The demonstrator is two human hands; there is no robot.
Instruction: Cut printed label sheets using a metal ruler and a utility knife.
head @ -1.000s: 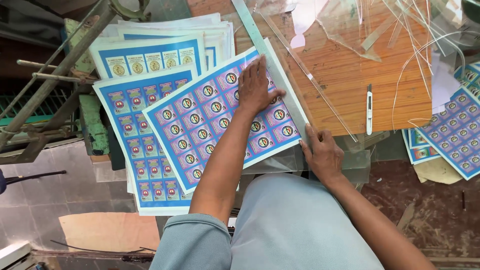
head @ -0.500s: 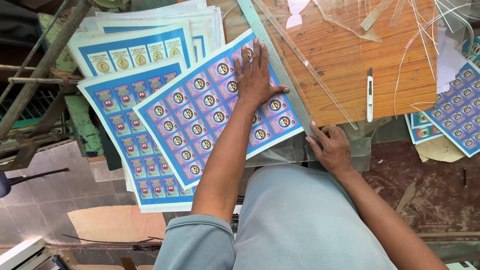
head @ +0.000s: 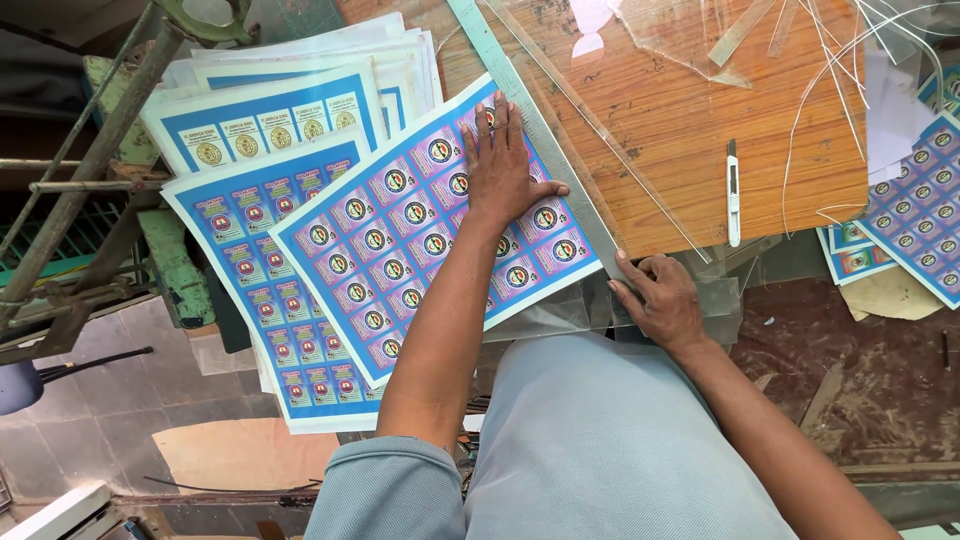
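left hand (head: 505, 165) open, palm flat on blue-bordered printed sticker sheet (head: 400, 240), top of the left stack | right hand (head: 660, 300) fingers spread, resting on clear plastic sheet (head: 560, 310) at near table edge | white utility knife (head: 733, 195) on orange wooden board (head: 680, 110), right

A printed paper sheet of round badge stickers (head: 400, 235) lies on top of a spread stack of similar printed sheets (head: 270, 120). The left hand (head: 503, 160) rests flat on it. Just right of the sheet runs a long clear plastic ruler (head: 545, 130), on the wooden board (head: 700, 120); the right hand (head: 660, 300) touches the ruler's near end. A slim utility knife (head: 733, 190) lies further right on the board.
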